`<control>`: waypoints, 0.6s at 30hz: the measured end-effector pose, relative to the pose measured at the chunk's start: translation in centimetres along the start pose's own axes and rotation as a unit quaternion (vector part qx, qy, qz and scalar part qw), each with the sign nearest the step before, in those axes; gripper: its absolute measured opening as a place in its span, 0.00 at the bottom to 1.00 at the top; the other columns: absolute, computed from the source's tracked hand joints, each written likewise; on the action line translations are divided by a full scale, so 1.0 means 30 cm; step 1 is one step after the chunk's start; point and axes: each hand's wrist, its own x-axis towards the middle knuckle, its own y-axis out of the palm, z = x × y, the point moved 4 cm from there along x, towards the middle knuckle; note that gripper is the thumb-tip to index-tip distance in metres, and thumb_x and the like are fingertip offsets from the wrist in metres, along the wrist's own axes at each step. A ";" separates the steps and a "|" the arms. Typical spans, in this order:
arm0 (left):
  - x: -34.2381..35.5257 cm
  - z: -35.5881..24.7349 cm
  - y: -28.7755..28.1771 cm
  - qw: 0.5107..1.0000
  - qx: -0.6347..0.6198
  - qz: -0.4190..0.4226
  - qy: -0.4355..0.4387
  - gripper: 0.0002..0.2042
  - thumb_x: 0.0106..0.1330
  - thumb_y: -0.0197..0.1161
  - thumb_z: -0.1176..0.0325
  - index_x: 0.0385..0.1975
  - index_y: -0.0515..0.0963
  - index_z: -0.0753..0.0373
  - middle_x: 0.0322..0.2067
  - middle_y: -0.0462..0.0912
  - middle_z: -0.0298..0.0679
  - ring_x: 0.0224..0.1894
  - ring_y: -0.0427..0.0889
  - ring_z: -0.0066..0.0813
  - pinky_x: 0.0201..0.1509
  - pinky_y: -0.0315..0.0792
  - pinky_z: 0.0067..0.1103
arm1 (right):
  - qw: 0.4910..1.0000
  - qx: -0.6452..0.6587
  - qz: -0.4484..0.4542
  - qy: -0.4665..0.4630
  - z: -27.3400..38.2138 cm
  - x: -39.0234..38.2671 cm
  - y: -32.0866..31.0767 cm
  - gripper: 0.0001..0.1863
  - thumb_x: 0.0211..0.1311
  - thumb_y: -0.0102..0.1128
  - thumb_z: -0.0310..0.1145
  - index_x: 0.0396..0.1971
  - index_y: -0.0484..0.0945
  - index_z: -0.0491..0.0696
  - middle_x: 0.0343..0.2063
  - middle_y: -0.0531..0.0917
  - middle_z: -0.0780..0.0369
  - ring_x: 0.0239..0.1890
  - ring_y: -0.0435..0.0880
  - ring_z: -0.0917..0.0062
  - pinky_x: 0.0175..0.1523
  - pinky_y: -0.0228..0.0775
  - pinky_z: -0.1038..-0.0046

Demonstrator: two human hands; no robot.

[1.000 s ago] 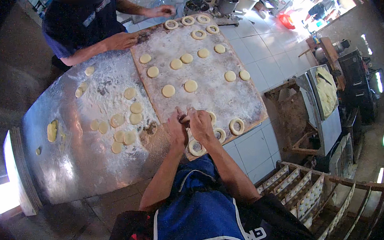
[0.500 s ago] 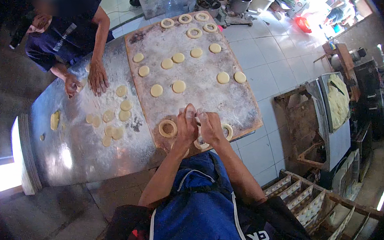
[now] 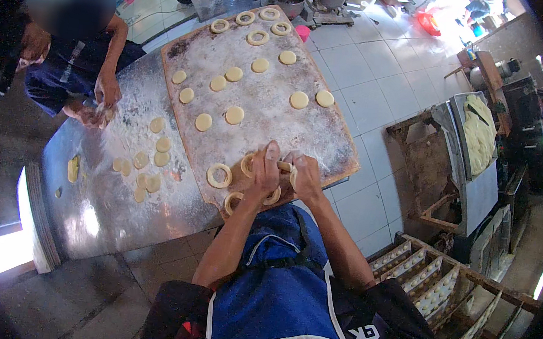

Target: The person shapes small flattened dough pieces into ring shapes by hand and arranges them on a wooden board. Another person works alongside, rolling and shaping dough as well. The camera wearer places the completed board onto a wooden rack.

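Flanking tiled floor (image 3: 371, 88): floured board (image 3: 287, 128). Left hand (image 3: 265, 169) and right hand (image 3: 305, 176) grasp dough (image 3: 285, 166) by near edge; co-worker's hands (image 3: 91, 115) since converged.

We face the board (image 3: 303, 129), with the table (image 3: 92, 184) adjoining on its left.
On the board before us, dough rings (image 3: 218, 185) lie at the far and near ends, dough discs (image 3: 234, 115) between; our left hand (image 3: 265, 172) and right hand (image 3: 304, 177) are above the near end. More discs lie on the table, a co-worker (image 3: 67, 90) beyond it; right of us stands a rack (image 3: 461, 275), a slab of dough (image 3: 480, 138) behind it.
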 end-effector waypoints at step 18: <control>0.116 -0.210 -0.045 0.890 0.433 0.099 0.106 0.19 0.59 0.65 0.53 0.46 0.78 0.56 0.40 0.83 0.46 0.45 0.80 0.48 0.54 0.71 0.39 | 0.927 -0.376 0.017 -0.003 -0.151 0.075 -0.110 0.20 0.55 0.65 0.35 0.47 0.78 0.44 0.39 0.81 0.50 0.42 0.80 0.55 0.47 0.73 0.59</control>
